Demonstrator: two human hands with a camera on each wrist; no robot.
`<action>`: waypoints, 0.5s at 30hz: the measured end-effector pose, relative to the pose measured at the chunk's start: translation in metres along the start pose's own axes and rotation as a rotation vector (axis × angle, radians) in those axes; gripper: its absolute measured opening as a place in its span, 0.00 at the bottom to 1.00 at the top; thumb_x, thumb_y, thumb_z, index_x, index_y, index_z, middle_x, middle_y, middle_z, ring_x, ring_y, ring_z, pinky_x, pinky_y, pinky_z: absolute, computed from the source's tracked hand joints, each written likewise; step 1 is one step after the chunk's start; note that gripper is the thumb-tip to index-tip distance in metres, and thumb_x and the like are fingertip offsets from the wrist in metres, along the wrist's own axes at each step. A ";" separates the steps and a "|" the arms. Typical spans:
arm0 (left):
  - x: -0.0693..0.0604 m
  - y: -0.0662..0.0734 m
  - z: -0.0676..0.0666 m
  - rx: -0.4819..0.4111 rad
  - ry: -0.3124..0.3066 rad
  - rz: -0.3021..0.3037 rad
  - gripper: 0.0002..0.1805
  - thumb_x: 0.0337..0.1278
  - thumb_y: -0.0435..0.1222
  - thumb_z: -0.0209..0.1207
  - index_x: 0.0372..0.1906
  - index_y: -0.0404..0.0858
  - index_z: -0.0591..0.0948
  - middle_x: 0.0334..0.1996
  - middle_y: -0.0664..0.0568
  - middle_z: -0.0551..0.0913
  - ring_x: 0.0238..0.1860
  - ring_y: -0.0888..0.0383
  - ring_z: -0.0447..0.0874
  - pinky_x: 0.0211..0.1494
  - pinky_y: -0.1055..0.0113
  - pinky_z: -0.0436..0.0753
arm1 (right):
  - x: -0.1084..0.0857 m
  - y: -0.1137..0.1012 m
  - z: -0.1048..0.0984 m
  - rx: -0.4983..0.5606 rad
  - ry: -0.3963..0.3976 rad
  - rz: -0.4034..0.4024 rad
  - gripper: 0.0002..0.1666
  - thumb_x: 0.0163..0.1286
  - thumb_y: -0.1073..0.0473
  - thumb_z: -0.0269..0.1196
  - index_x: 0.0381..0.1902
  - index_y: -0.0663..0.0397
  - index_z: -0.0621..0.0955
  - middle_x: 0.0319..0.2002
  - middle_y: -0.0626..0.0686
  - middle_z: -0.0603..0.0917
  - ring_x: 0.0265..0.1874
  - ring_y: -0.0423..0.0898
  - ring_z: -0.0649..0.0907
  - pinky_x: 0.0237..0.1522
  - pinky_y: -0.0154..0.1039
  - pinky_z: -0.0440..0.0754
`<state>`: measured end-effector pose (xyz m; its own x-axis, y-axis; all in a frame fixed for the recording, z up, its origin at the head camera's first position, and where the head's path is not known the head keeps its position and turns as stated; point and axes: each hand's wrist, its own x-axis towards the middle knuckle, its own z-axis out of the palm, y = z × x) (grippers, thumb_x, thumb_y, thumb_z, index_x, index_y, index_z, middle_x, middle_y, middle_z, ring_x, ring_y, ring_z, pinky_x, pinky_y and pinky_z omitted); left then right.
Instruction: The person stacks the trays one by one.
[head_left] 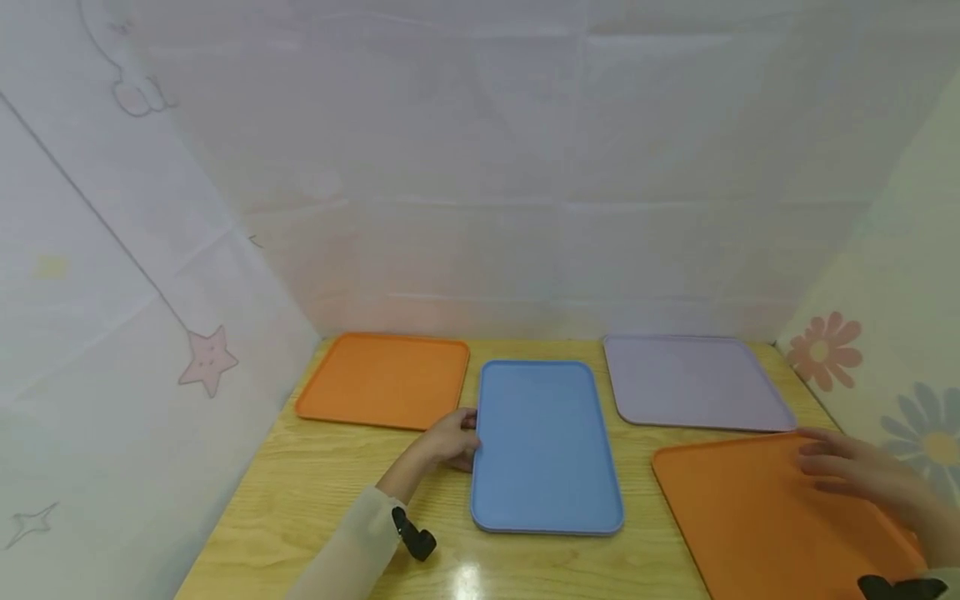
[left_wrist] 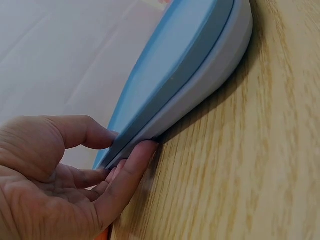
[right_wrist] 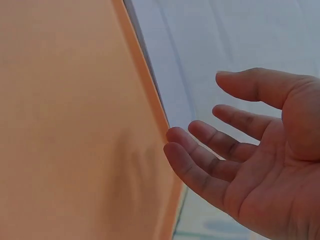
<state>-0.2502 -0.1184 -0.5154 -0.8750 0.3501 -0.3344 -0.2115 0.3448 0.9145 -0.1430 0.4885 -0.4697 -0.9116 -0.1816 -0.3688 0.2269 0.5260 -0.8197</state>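
The blue tray point(head_left: 547, 450) lies in the middle of the table, its long side pointing away. In the left wrist view a pale tray point(left_wrist: 220, 75) is stacked directly under the blue tray point(left_wrist: 175, 65). My left hand point(head_left: 450, 440) pinches the left edge of this stack, thumb point(left_wrist: 92, 132) at the blue rim and fingers point(left_wrist: 125, 180) at the pale one's side and underneath. My right hand point(head_left: 862, 471) is over the far right part of the near orange tray point(head_left: 757, 508), fingers point(right_wrist: 200, 170) apart and slightly bent, holding nothing; whether they touch the rim I cannot tell.
Another orange tray point(head_left: 386, 379) lies at the back left. At the back right is a lilac tray point(head_left: 693, 383), close against the near orange tray's far edge. Wood-grain table point(head_left: 300, 508) shows around the trays. Printed sheets point(head_left: 480, 167) stand behind and at both sides.
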 end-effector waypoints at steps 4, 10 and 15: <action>0.000 -0.001 -0.001 -0.010 -0.005 0.002 0.41 0.56 0.23 0.59 0.75 0.26 0.59 0.66 0.34 0.70 0.54 0.43 0.80 0.38 0.51 0.89 | -0.006 0.011 -0.016 -0.117 0.019 0.085 0.48 0.83 0.47 0.49 0.73 0.83 0.42 0.67 0.88 0.52 0.58 0.71 0.78 0.53 0.57 0.84; -0.003 -0.005 -0.004 -0.019 -0.006 0.005 0.42 0.56 0.23 0.60 0.76 0.27 0.58 0.67 0.33 0.68 0.57 0.41 0.79 0.39 0.51 0.89 | -0.006 0.028 -0.025 -0.243 0.064 0.173 0.53 0.80 0.43 0.52 0.70 0.88 0.44 0.61 0.90 0.57 0.55 0.74 0.77 0.51 0.58 0.84; -0.007 -0.004 -0.006 -0.033 -0.011 0.009 0.43 0.55 0.23 0.61 0.76 0.26 0.57 0.68 0.33 0.67 0.58 0.40 0.78 0.40 0.50 0.89 | -0.007 0.037 -0.026 -0.288 0.100 0.214 0.58 0.77 0.40 0.56 0.69 0.88 0.43 0.60 0.91 0.53 0.56 0.81 0.69 0.50 0.59 0.83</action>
<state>-0.2457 -0.1274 -0.5158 -0.8723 0.3624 -0.3282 -0.2181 0.3123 0.9246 -0.1368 0.5308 -0.4862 -0.8863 0.0321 -0.4620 0.3227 0.7583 -0.5664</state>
